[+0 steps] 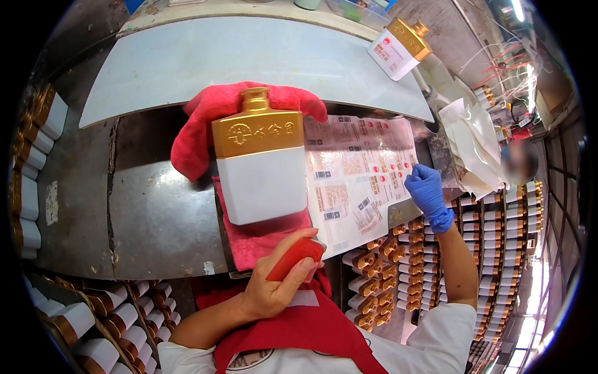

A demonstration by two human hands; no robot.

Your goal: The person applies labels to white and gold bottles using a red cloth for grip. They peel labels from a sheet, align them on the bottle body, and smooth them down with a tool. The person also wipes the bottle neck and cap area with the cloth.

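Red apron (305,340) nearest, a bare left hand (265,293) wrapped round a red tool (291,258), a blue-gloved right hand (427,190) at the label sheet (342,215).

The left thumb and fingers clamp the tool, hiding much of its shape; the right fingers are curled in, and I cannot tell whether their tips pinch a label. Just beyond the tool, a white-and-gold bottle (265,187) lies broad face up on a pink cloth (193,149), which bunches about its neck, probably to cushion and steady it. Labels lie alongside, seemingly for easy reach. The bottle's underside is hidden; farther out, a labelled bottle (398,50) sits on a pale board (230,59), and bottle rows (81,321) are cut off by the dark rim.
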